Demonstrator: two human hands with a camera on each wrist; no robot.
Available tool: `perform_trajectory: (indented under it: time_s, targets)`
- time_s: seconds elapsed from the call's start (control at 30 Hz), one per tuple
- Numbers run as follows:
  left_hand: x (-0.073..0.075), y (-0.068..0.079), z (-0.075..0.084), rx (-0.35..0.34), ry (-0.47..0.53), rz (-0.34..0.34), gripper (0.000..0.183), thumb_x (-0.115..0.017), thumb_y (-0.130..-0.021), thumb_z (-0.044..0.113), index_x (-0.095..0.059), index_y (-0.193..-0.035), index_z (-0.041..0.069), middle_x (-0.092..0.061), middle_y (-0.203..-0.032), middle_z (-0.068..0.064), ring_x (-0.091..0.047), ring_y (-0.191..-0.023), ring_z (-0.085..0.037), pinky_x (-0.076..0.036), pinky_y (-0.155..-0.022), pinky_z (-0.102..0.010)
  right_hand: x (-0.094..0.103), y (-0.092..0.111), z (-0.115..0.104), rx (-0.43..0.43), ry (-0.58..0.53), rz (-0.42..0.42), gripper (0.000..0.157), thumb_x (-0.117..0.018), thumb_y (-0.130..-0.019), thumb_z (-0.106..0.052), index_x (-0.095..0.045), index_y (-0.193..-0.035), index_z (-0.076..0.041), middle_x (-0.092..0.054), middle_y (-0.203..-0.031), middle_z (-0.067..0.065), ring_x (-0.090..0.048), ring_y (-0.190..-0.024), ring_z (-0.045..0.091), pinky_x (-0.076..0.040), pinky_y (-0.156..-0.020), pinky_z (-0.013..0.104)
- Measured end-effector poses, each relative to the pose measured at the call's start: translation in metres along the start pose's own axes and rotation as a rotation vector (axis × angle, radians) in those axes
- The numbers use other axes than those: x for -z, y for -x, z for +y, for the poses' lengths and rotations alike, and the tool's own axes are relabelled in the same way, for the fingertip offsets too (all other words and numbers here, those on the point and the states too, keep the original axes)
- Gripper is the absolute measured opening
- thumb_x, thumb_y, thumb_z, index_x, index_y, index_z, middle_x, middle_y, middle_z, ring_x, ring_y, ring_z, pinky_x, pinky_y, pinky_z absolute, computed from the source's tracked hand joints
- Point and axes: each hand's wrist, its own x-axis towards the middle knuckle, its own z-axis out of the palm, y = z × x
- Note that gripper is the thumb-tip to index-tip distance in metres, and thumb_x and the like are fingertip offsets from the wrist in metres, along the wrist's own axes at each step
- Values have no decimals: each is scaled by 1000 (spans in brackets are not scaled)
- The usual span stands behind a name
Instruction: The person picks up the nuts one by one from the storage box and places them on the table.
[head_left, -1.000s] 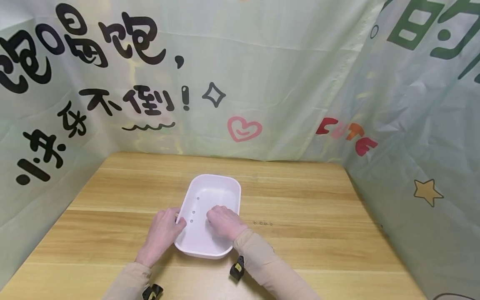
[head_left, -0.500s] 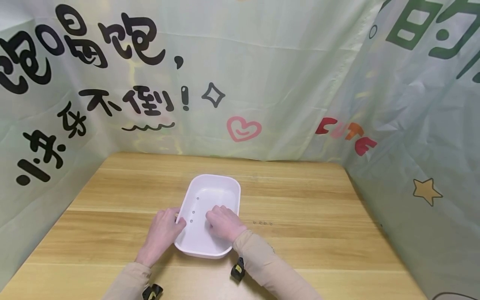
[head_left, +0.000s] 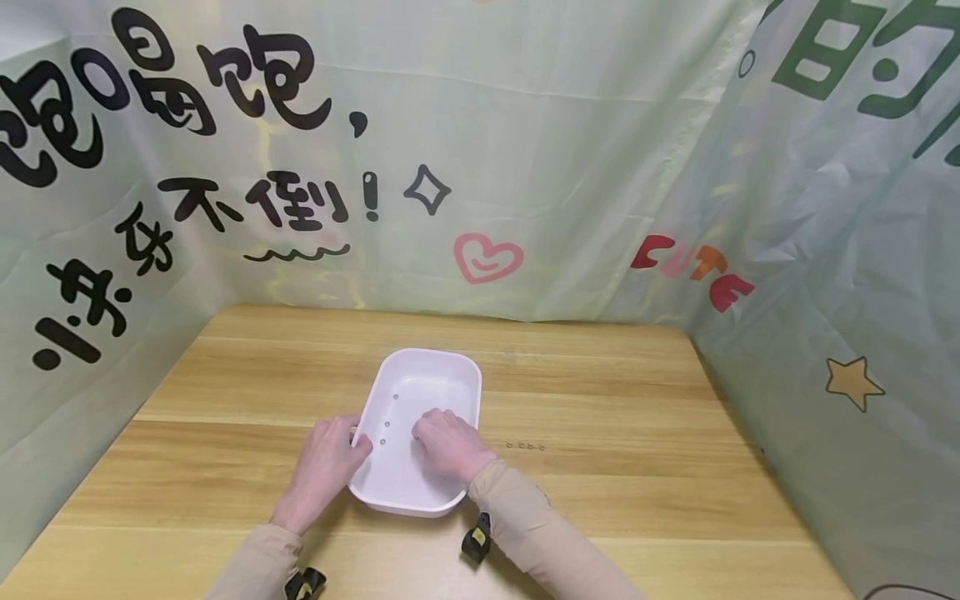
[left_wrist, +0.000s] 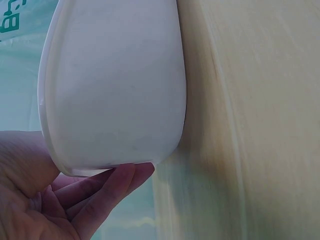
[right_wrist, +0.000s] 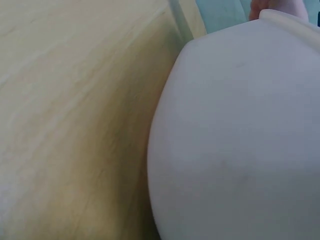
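A white plastic basin (head_left: 411,509) stands on the wooden table, and its outer wall (left_wrist: 115,85) fills much of the left wrist view. My left hand (head_left: 326,458) grips its left rim, thumb over the edge and fingers against the outside. Inside the basin, my right hand (head_left: 452,446) reaches down over the right part of the floor with bent fingers. Its fingertips and anything between them are hidden. Three tiny ring-like pieces (head_left: 387,424) lie in a loose line on the basin floor, left of the right hand. The right wrist view shows mainly the basin's outside (right_wrist: 235,130).
Several more tiny ring-like pieces (head_left: 526,447) lie in a short row on the table (head_left: 615,400), right of the basin. Printed cloth (head_left: 570,167) hangs behind the table and along both sides. Black wrist devices (head_left: 476,540) sit under both sleeves.
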Motion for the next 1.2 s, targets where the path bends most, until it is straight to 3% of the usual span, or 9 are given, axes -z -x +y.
perform_trajectory:
  time_s: [0.33, 0.53, 0.83, 1.07, 1.2]
  targets:
    - [0, 0, 1, 1, -1, -2, 22, -61, -84, 4, -73, -100, -4, -75, -84, -18, -64, -64, -16, -49, -53, -26, 4, -1, 2, 17, -75, 1, 21, -63, -90, 0, -79, -97, -12, -73, -86, 1, -62, -71, 7, -50, -66, 16]
    - [0, 0, 0, -4, -5, 1, 21, -62, -84, 4, -73, -100, -4, -75, -84, -18, -63, -64, -16, -49, -54, -26, 9, 1, 5, 47, -259, 88, 17, -65, -93, -4, -78, -104, -5, -77, -94, 6, -70, -84, 12, -55, -79, 17]
    - [1, 0, 2, -1, -4, 0, 22, -61, -84, 4, -74, -100, -5, -74, -81, -16, -62, -63, -16, -48, -52, -26, 14, 6, 8, 105, -403, 240, 15, -68, -89, 2, -77, -101, -1, -77, -92, 8, -73, -83, 16, -56, -78, 17]
    - [0, 0, 1, 12, 13, -3, 23, -60, -85, 4, -74, -101, -5, -75, -85, -19, -64, -64, -17, -50, -53, -26, 21, 15, 14, 107, -576, 304, 12, -66, -91, 2, -74, -100, 4, -76, -88, 12, -69, -73, 16, -55, -69, 17]
    - [0, 0, 1, 16, 20, -7, 25, -59, -85, 3, -73, -103, -6, -75, -87, -20, -66, -65, -17, -51, -53, -26, 26, 24, 19, 82, -618, 310, 13, -67, -91, -2, -75, -100, 4, -77, -92, 14, -72, -79, 20, -57, -75, 20]
